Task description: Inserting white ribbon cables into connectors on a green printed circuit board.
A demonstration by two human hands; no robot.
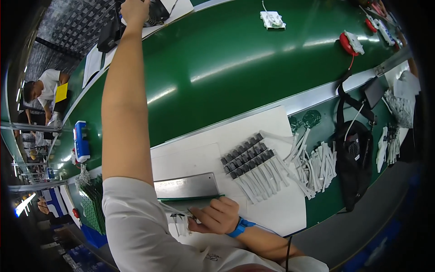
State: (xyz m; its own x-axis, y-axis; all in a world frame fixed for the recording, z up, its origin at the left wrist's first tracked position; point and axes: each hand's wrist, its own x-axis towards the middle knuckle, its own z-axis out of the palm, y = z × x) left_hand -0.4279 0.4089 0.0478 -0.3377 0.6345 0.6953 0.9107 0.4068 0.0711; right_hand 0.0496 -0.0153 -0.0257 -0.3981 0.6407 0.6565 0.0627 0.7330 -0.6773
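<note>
My left arm stretches far up the picture, and my left hand (134,12) is at a black device with a round grille (157,13) at the top edge. The fingers there are cut off by the frame. Close to my body, my right hand (216,216), with a blue wrist strap (241,226), has its fingers curled and pinched together. What they hold is too small to make out. Just beyond it lies a metal plate (188,186) with a green front edge. Small white pieces with dark ends (180,223) are beside the right fingertips.
Rows of white strips with black ends (247,158) lie on white board (290,213); loose white strips (319,167) are heaped right of them. A black strapped bag (355,149) is further right. The green conveyor (217,59) carries white units (272,20). Another person (45,88) sits far left.
</note>
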